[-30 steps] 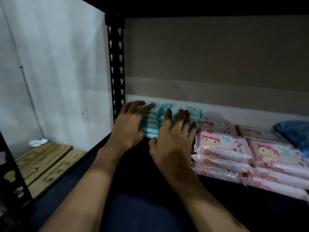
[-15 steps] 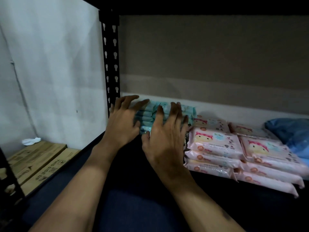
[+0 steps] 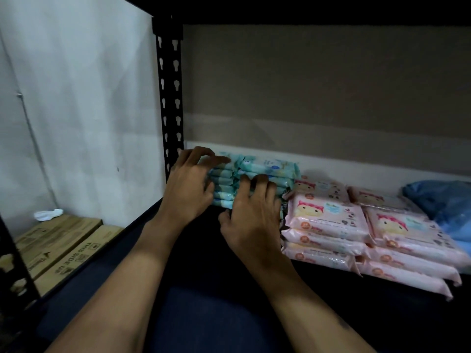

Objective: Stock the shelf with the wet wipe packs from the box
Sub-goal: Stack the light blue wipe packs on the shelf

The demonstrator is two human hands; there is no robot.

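Together left hand [image 3: 188,189], right hand [image 3: 252,215] hold teal pack stack [image 3: 270,169].

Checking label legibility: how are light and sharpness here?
Head view: dim, uneven light; the shelf floor sinks into black; the pink packs are lit best, yet their small print is too soft to read; the teal packs sit shadowed behind the left hand and right hand.

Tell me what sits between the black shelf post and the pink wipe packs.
In the head view, stacked teal wipe packs fill that stretch, left hand and right hand on them.
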